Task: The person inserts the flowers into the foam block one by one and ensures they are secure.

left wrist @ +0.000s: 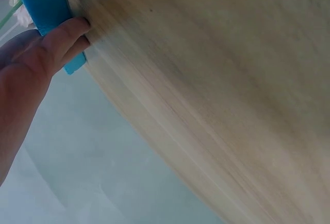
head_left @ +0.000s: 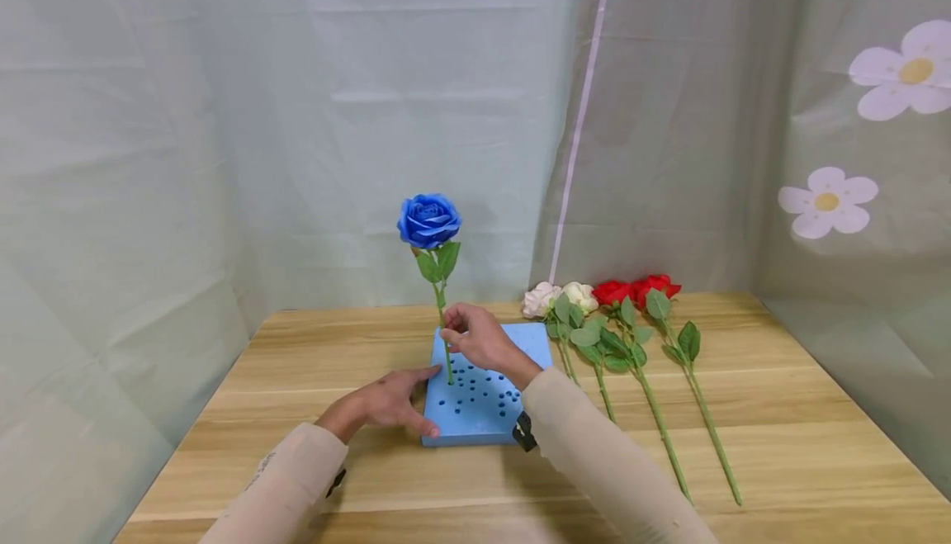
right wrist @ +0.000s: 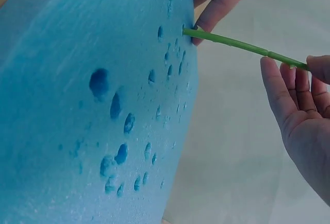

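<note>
A blue rose [head_left: 428,222] stands nearly upright, its green stem [right wrist: 234,43] reaching down into a hole of a blue foam block [head_left: 475,424] dotted with many holes. My right hand [head_left: 479,336] pinches that stem between thumb and fingers, above the block. In the right wrist view the same right hand [right wrist: 304,110] shows the stem between thumb and fingertips. My left hand [head_left: 390,399] lies against the block's left side, thumb near the front corner and index finger farther back. The left wrist view shows the left fingers [left wrist: 64,38] touching the block's side edge.
White roses [head_left: 579,296] and red roses [head_left: 654,286] lie right of the block on the wooden table [head_left: 297,362], stems pointing toward the front. A pale cloth backdrop [head_left: 416,98] rises behind the table, with flower-printed cloth on the right.
</note>
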`<state>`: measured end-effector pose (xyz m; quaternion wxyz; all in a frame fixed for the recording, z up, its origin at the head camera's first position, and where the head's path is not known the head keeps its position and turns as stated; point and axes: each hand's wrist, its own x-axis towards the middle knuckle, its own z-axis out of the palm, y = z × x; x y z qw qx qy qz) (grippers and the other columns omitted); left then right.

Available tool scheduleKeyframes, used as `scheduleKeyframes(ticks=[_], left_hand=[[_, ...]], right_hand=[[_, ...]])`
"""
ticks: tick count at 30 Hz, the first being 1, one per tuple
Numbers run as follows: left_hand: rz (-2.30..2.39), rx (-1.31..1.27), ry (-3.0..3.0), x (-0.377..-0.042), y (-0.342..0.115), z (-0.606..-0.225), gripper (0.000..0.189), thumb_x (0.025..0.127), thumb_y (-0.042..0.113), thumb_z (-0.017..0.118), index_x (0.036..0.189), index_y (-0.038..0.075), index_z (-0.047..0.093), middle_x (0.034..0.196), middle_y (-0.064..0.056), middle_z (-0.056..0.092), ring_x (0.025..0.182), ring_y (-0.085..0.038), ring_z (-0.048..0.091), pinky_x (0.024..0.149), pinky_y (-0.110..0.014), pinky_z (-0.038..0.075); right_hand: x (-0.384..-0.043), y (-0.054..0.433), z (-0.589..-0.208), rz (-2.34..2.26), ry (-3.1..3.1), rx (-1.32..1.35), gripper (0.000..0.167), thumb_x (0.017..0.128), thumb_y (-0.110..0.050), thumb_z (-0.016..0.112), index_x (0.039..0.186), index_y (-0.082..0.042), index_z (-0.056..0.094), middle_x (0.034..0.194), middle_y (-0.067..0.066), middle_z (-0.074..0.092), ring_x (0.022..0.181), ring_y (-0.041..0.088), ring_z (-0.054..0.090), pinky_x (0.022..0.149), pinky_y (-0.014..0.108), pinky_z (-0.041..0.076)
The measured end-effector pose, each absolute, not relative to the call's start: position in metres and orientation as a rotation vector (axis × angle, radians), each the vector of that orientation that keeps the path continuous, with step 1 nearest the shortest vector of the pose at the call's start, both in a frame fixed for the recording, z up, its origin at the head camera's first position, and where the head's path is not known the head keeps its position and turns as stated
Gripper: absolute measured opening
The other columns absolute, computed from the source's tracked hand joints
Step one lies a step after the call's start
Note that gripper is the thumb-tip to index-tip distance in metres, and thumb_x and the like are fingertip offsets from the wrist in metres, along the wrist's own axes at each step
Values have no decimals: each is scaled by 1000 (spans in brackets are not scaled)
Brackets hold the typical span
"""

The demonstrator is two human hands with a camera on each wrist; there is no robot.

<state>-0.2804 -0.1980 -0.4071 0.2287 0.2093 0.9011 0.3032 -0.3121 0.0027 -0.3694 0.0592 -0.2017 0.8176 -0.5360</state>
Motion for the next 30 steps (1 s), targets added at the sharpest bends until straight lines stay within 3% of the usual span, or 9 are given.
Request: scheduleKeyframes(ticks=[6,16,30], left_hand=[[887,658,2473,-279,-199,-411,103,77,41,86,152,-6,33,155,-26,35,142,-41,33,114,-56,30],[893,745,2487,-273,-200,-414,93,84,41,81,150,-7,37,153,-26,39,141,-41,35,114,-56,31],[886,689,2511,-268,-204,-414,94,82,44,82,151,-2,39,152,-26,39,141,-42,35,113,-57,30]], right_hand=[[-311,6,-369,-1558,2550,-640,8,98,-9,63,104,-4,63,92,4,65,79,13,63,68,25,56],[-310,23,-368,-1530,2565,-618,17,99,-16,62,112,-5,67,100,2,68,91,15,64,77,30,55],[-313,62,-369,-1692,2509,-468,17,98,-9,64,109,1,69,95,8,71,88,18,69,82,35,59]])
